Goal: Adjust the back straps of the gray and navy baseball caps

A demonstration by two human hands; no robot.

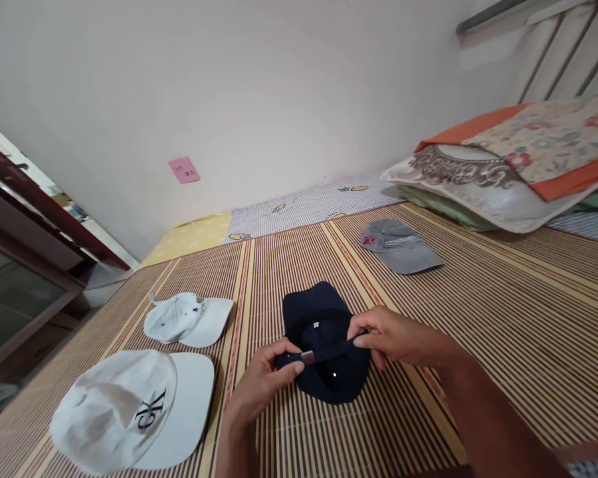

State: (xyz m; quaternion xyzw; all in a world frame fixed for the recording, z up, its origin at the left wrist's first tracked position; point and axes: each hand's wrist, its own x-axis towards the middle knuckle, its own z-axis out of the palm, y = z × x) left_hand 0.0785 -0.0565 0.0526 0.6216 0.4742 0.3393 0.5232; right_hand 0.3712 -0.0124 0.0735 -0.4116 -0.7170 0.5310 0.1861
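Observation:
A dark navy cap [316, 305] lies upside down on the striped bamboo mat [299, 255], its brim pointing away and its inside facing up. Across its opening runs the back strap, with a metal buckle near the left end. My left hand [272, 372] pinches the strap beside the buckle between thumb and fingers. At the strap's other end, my right hand [389, 335] pinches the cap's edge, thumb below the index finger. The strap is stretched between both hands.
To the left lie a small white cap [179, 318] and a larger white cap with black letters [119, 411]. A grey cap [401, 245] sits beyond my right hand. Pillows [478, 186] are stacked at the back right, against a wall with a pink note [184, 170].

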